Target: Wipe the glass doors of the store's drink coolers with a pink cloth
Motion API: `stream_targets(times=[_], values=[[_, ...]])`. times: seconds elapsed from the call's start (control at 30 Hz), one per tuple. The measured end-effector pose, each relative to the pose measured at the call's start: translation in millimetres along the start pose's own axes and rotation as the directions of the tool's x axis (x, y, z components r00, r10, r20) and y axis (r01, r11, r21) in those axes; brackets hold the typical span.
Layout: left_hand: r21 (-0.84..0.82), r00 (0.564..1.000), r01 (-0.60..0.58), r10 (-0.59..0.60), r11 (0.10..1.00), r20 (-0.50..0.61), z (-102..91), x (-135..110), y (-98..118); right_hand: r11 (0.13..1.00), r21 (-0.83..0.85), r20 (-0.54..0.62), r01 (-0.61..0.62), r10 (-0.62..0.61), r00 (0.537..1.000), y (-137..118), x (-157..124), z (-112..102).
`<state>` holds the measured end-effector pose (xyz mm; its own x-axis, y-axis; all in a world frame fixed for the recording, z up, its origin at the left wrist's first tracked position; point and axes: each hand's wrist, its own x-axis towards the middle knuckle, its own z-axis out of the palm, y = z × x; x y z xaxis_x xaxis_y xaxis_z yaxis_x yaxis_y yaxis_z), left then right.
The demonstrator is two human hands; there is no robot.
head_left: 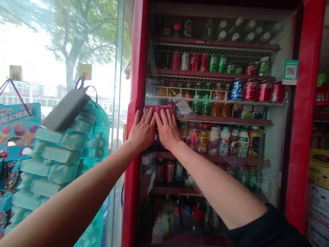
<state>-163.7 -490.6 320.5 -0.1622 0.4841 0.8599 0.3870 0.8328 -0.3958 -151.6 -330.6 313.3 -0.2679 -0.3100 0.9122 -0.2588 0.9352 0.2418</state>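
Both arms stretch forward to the glass door (205, 137) of a red-framed drinks fridge. A folded pink-purple cloth (164, 108) lies against the glass near its left edge, showing above my fingertips. My left hand (143, 128) rests flat over the cloth's left part, fingers extended and close to the red frame (136, 89). Flat beside it, my right hand (167, 127) presses on the cloth with its fingers extended. The two hands touch or nearly touch; most of the cloth under them is hidden. Behind the glass, shelves carry cans (194, 62) and bottles (203, 139).
On the left, turquoise packs (56, 154) hang with a grey power bank (66, 109) in front of a window. A QR code sticker (290, 72) is on the door's right side. Stacked cartons (319, 202) stand at the far right.
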Motion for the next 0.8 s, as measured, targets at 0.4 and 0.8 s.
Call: stream_targets(times=[0.4,0.8], values=[[0.002,0.998,-0.027,0.027,1.000,0.054,4.8,-62.7,17.9,0.993,-0.114,0.098,0.013,-0.002,0.995,-20.1,-55.8,1.3],[-0.002,0.995,0.055,-0.055,0.998,0.083,3.0,-32.8,30.0,0.974,-0.195,0.001,0.117,-0.119,0.993,4.9,-26.7,-10.0]])
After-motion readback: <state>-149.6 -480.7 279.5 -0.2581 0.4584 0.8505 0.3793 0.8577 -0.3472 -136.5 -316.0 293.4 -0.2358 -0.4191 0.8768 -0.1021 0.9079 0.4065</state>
